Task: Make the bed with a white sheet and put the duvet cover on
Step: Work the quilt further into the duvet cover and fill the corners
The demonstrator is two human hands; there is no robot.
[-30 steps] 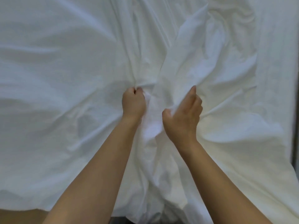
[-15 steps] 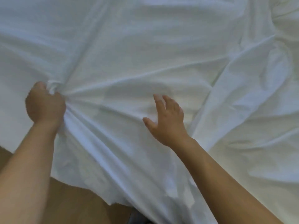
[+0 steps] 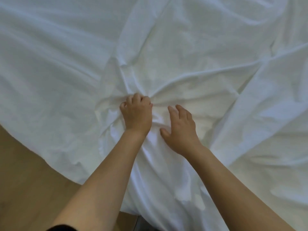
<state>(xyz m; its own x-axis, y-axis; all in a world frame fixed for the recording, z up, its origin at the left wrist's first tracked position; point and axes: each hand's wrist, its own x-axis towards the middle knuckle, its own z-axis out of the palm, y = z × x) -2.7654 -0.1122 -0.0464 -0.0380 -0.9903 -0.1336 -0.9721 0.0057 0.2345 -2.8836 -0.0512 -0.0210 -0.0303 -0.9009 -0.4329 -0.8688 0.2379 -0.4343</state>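
Observation:
White bedding (image 3: 191,52) fills nearly the whole view, wrinkled and spread out; I cannot tell sheet from duvet cover. My left hand (image 3: 137,114) has its fingers curled into a bunch of this fabric near the middle, and creases radiate from the grip. My right hand (image 3: 180,129) lies just to the right of it with fingers spread and relaxed, resting flat on the cloth and holding nothing. A raised fold (image 3: 260,90) runs diagonally down the right side.
Wooden floor (image 3: 26,172) shows at the lower left, where the cloth's edge (image 3: 55,162) hangs over it. A dark strip (image 3: 141,222) sits at the bottom between my forearms.
My left hand, still gripping fabric, has moved from the far left to the middle beside my right hand. My right hand let go of the fold it held a second ago and now lies flat.

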